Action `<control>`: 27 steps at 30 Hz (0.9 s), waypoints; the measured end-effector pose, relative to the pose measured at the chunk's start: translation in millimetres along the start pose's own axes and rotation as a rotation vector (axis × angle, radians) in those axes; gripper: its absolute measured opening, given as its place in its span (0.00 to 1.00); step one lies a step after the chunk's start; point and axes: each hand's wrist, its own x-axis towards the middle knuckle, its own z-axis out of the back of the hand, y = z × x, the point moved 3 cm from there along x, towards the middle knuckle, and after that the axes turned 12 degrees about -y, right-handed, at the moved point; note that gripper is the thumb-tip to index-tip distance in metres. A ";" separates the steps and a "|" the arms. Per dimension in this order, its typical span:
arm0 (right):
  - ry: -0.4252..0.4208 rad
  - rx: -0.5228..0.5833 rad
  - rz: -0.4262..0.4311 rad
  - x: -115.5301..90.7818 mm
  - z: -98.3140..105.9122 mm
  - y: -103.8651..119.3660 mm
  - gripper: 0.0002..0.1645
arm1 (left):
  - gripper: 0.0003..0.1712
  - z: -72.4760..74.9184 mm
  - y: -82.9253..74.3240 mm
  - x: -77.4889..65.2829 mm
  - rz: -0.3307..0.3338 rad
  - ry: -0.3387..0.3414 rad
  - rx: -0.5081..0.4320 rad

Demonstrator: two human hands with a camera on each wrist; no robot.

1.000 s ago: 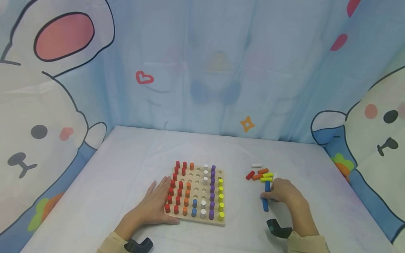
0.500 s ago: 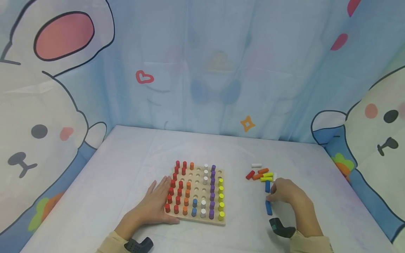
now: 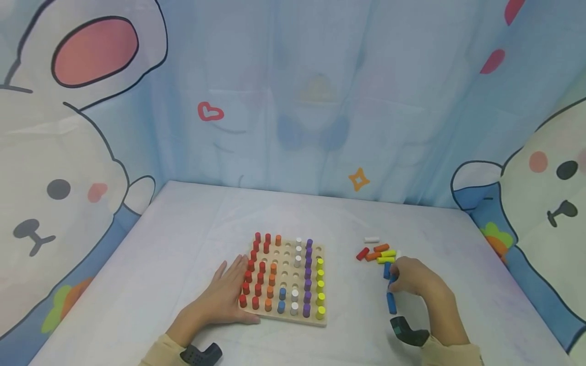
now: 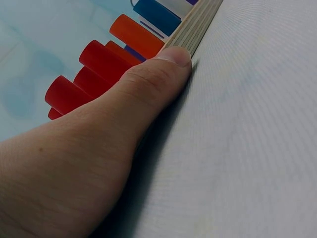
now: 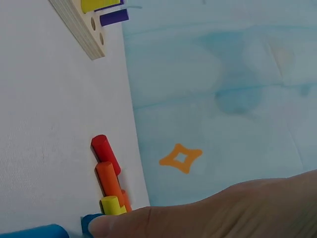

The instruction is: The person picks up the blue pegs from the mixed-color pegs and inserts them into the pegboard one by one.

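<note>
Left hand (image 3: 224, 300) has fingers spread along the pegboard (image 3: 288, 318)'s left side, thumb on its near edge. Right hand (image 3: 415, 278) pinches a blue peg (image 3: 392, 280), with a second blue peg (image 3: 387, 271) just beyond it and a third blue peg (image 3: 391, 303) on the near side. Loose red peg (image 3: 363, 254), orange pegs (image 3: 381, 248) and yellow pegs (image 3: 385, 260) lie past that hand's fingertips on the table (image 3: 348, 300).

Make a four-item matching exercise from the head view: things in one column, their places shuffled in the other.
1. Left hand
2. Right hand
3. Purple pegs
4. Loose red peg

A. In the board, between white pegs and yellow pegs
B. Against the board's left side
C. Beside loose orange pegs
D. At loose blue pegs

Pairs: 1-B, 2-D, 3-A, 4-C
</note>
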 end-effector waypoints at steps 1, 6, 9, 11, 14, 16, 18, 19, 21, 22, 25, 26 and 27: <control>-0.005 0.003 -0.001 -0.4 0.3 1.5 0.24 | 0.77 -0.3 0.3 0.0 -0.001 0.001 0.001; -0.072 0.005 0.038 -1.4 1.9 10.6 0.25 | 0.77 -0.7 0.6 -0.2 -0.004 -0.002 0.009; -0.127 0.019 0.054 -1.2 2.7 15.4 0.29 | 0.77 -0.4 0.6 0.0 0.000 -0.001 0.009; -0.164 0.028 0.059 -0.7 3.0 17.4 0.30 | 0.77 -0.4 0.7 0.1 0.004 0.003 0.008; -0.217 0.046 0.070 -0.7 4.4 19.9 0.30 | 0.77 -0.6 0.9 0.4 0.006 0.009 0.007; -0.246 0.059 0.079 -0.6 5.0 21.2 0.29 | 0.77 -0.7 1.0 0.5 0.008 0.012 0.009; -0.269 0.071 0.092 -0.7 5.5 22.6 0.28 | 0.77 -0.5 0.8 0.7 0.007 0.011 0.007; -0.275 0.082 0.097 -0.8 5.4 23.5 0.28 | 0.77 -0.4 0.6 0.7 0.007 0.012 0.006; -0.285 0.108 0.105 -0.7 4.8 25.0 0.28 | 0.77 -0.1 0.3 0.8 0.007 0.014 0.006; -0.290 0.124 0.109 -0.6 4.3 25.7 0.28 | 0.77 -0.1 0.2 0.7 0.006 0.014 0.006; -0.316 0.174 0.121 0.2 2.2 28.0 0.28 | 0.77 0.1 0.1 0.4 0.004 0.015 0.007; -0.326 0.183 0.129 0.6 2.1 28.5 0.29 | 0.77 -0.1 0.2 0.4 0.004 0.014 0.007; -0.334 0.191 0.130 0.7 1.4 29.1 0.30 | 0.77 -0.1 0.2 0.3 0.001 0.012 0.008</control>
